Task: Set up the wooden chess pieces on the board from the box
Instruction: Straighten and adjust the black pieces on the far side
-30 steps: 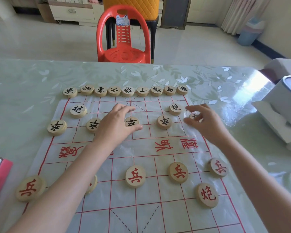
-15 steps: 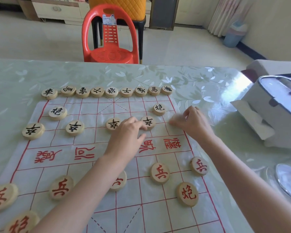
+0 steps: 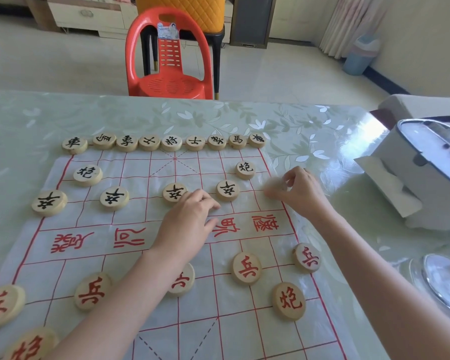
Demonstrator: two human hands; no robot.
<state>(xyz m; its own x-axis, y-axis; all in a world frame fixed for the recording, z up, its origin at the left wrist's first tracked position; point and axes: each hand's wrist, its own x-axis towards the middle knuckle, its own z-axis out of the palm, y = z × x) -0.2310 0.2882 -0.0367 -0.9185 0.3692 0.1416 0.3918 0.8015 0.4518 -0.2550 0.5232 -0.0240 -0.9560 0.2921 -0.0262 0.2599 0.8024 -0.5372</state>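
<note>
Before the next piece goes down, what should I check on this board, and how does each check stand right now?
1. Black back row, nine pieces in line: ok.
2. Both black cannons on the board: ok.
3. Black soldiers: four show, and the right hand hides the fifth spot: cannot tell.
4. Red soldiers, five laid out: ok.
5. Red back row: out of frame, cannot tell.
6. Right hand's grip: blurred, cannot tell.

The left hand point(image 3: 189, 222) has come off the middle black soldier point(image 3: 174, 192) and slid right, fingertips now short of the next soldier point(image 3: 227, 189). The right hand point(image 3: 300, 193) has curled its fingers at the board point(image 3: 130, 211) edge, hiding the piece seen under it before.
</note>
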